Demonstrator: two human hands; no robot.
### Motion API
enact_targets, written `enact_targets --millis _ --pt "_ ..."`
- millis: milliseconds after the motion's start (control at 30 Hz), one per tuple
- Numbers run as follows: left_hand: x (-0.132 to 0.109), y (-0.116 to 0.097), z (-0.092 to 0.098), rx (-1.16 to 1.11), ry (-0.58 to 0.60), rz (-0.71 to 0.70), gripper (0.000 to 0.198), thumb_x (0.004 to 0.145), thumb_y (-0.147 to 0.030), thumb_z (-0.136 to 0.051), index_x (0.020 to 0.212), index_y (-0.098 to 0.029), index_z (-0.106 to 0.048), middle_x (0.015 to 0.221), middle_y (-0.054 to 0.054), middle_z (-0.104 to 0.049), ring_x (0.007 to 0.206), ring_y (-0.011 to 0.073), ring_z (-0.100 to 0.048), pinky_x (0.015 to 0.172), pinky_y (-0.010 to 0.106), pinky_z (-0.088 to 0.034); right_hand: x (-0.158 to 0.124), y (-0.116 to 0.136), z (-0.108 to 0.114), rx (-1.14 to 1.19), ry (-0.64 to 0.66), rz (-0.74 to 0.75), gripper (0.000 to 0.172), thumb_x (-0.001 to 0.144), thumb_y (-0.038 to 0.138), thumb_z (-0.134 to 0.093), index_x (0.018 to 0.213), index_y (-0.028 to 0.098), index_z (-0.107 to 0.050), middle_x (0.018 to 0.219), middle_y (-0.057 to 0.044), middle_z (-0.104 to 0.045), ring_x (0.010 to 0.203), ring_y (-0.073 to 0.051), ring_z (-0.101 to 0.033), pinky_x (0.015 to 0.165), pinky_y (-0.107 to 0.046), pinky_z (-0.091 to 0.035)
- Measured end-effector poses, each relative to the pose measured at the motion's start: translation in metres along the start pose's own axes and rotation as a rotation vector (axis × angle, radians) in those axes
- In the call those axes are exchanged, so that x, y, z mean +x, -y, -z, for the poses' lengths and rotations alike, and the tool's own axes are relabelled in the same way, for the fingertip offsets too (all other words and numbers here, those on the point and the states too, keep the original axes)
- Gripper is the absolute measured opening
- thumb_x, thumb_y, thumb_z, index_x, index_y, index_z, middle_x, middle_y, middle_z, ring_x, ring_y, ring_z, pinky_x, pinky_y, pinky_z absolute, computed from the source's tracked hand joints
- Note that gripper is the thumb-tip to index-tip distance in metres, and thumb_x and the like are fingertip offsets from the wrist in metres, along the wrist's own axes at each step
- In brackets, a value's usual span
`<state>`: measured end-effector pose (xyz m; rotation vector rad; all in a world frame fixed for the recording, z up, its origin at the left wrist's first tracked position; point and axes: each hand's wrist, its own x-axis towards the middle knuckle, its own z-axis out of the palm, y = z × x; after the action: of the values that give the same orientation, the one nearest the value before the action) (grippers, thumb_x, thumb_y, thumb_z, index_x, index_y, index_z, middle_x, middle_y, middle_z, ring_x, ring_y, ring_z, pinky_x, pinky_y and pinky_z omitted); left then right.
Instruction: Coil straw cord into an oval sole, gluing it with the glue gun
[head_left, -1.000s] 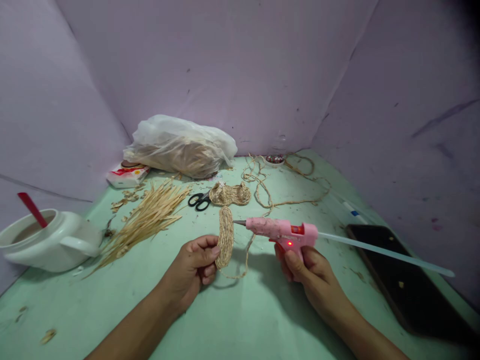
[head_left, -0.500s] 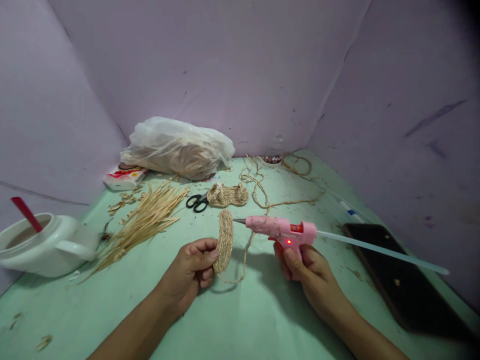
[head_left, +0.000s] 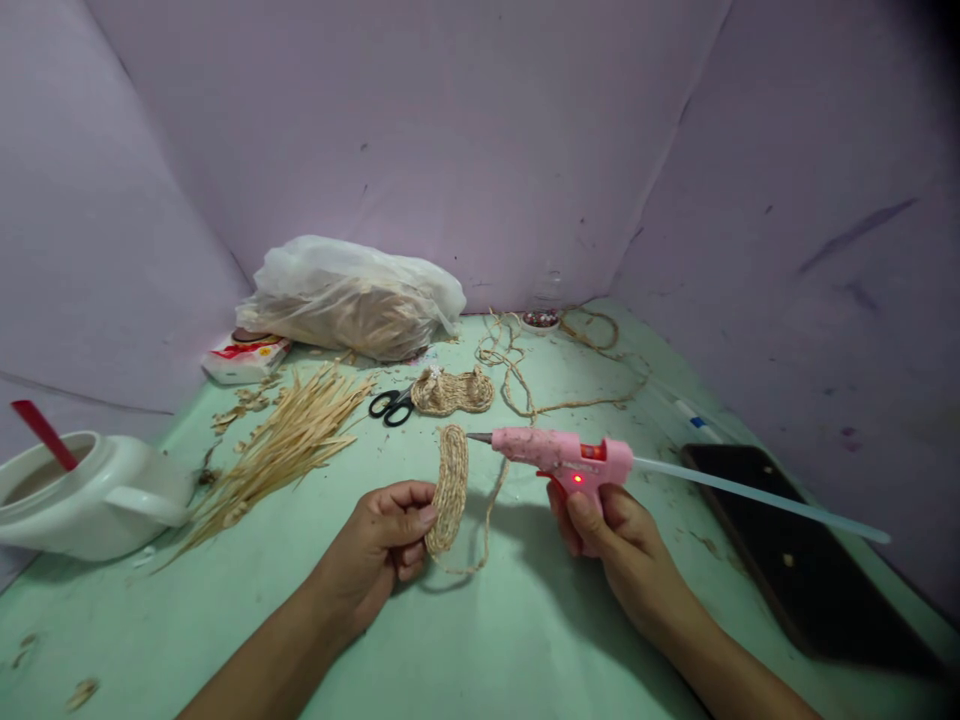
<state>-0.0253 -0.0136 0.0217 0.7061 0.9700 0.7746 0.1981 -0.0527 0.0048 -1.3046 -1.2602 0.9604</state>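
My left hand (head_left: 394, 535) pinches the lower left edge of a small oval sole of coiled braided fibre cord (head_left: 451, 480), held upright above the table. A loose tail of the cord (head_left: 489, 520) loops from its lower end to the right and up behind the glue gun. In my right hand (head_left: 619, 545) is a pink hot glue gun (head_left: 555, 455), gripped by the handle, with its red light on. Its metal nozzle points left, close to the sole's upper right edge; whether it touches I cannot tell. A long clear glue stick (head_left: 765, 495) sticks out of its back.
Behind lie a finished-looking woven slipper piece (head_left: 452, 393) and black-handled scissors (head_left: 392, 405). Dry straw strips (head_left: 285, 430), a white pot (head_left: 112, 490) and a plastic bag (head_left: 360, 300) are at left. A dark phone (head_left: 795, 560) lies at right; more cord (head_left: 570, 405) trails behind.
The glue gun's nozzle sits a little higher against the sole, whose top has dipped slightly. The view has shifted a little; both hands keep their holds.
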Motion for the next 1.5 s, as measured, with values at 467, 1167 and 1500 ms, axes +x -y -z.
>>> enact_targets --millis 467,1167,1500 --pt "0.0004 -0.0003 -0.0002 0.018 0.004 0.015 0.039 0.049 -0.031 -0.086 0.076 -0.010 -0.069 0.048 -0.005 -0.046 0.039 0.0001 -0.026 0.039 0.017 -0.014 0.0001 0.0034 0.0012 0.016 -0.005 -0.007 0.046 0.079 0.064 -0.052 0.067 0.019 -0.053 0.051 0.002 -0.046 0.046 -0.012 -0.038 0.044 -0.024 -0.034" --pt "0.0016 0.0019 0.0019 0.058 0.014 0.021 0.037 0.049 -0.031 -0.086 0.075 -0.010 -0.069 0.049 -0.004 -0.049 0.038 0.0002 -0.028 0.040 0.018 -0.014 -0.0001 0.0045 0.0013 0.075 -0.004 -0.008 0.043 0.079 0.060 -0.054 0.067 0.019 -0.053 0.052 0.002 -0.047 0.046 -0.011 -0.039 0.044 -0.024 -0.033" --pt "0.0004 0.0020 0.0012 0.102 0.062 0.019 0.038 0.051 -0.034 -0.084 0.076 -0.009 -0.069 0.049 -0.003 -0.049 0.038 0.0007 -0.030 0.039 0.018 -0.015 0.0027 0.0008 0.0031 0.065 0.010 -0.051 0.043 0.080 0.060 -0.053 0.072 0.017 -0.056 0.050 0.003 -0.049 0.045 -0.010 -0.039 0.045 -0.023 -0.032"
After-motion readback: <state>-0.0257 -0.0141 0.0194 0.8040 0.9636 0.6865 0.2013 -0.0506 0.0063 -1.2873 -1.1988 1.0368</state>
